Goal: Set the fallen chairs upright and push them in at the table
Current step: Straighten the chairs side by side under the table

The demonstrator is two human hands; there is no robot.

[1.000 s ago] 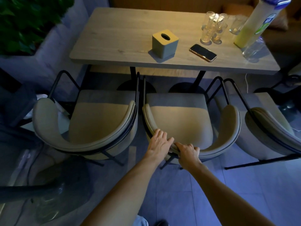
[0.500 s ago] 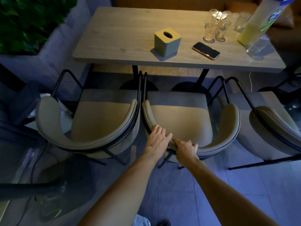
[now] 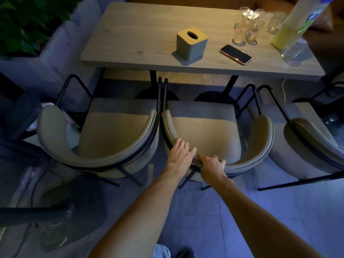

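Observation:
Three beige padded chairs with black metal frames stand upright side by side before the wooden table (image 3: 141,58). The middle chair (image 3: 206,131) has its curved backrest toward me, and both my hands are on that backrest. My left hand (image 3: 180,153) lies flat on the rim with fingers spread. My right hand (image 3: 211,165) curls over the rim and grips it. The left chair (image 3: 111,135) touches the middle one at the armrest frames. The right chair (image 3: 307,138) stands slightly turned, partly cut off by the frame edge.
On the table stand a tissue box (image 3: 191,43), a phone (image 3: 236,54), several glasses (image 3: 249,25) and a tall bottle (image 3: 294,28). A green plant (image 3: 24,21) on a ledge is at far left. Dark furniture crowds the lower left over tiled floor (image 3: 201,220).
The middle chair has slid a little forward toward the table with both hands on its backrest, and the view has moved closer.

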